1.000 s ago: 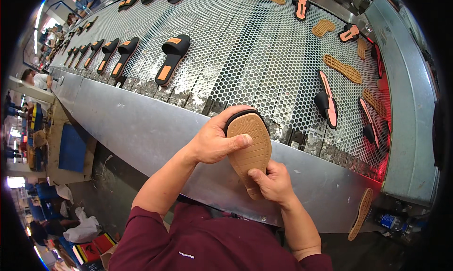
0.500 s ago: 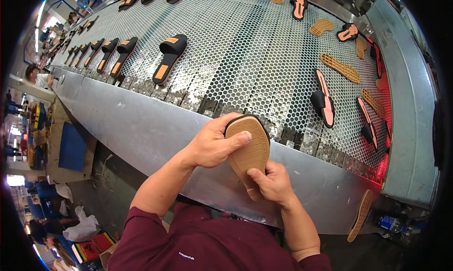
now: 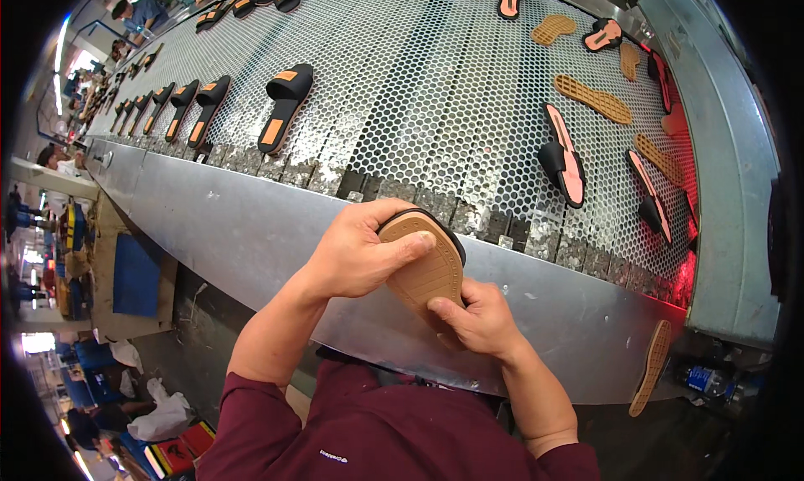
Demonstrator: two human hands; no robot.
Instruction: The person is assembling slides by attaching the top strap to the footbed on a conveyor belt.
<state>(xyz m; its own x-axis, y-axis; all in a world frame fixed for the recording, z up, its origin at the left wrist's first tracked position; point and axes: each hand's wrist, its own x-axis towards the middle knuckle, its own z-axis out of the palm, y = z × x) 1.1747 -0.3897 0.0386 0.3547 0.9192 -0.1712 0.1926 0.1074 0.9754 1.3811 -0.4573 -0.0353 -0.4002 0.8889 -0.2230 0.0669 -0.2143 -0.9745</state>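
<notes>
The sandal [image 3: 421,283] has tipped slightly since the earlier frame. In the head view, it is above the metal ledge [image 3: 251,230] beside the mesh belt [image 3: 394,137]; my left hand [image 3: 356,255] is closed around its toe end, thumb on the tan underside, and my right hand [image 3: 486,320] grips nearer the heel. Small white lettering [image 3: 333,457] marks my maroon shirt [image 3: 394,426]; a bottle [image 3: 708,380] wears a blue label.

The one view looks steeply down from the wearer's head (a fisheye, so straight lines bow toward the dark rim), facing across the mesh conveyor [image 3: 410,104] from beside its near edge. The left hand [image 3: 358,250] and right hand [image 3: 481,318] lie close below the lens; the conveyor's left end recedes far off, its far edge partly cropped by the top.
</notes>
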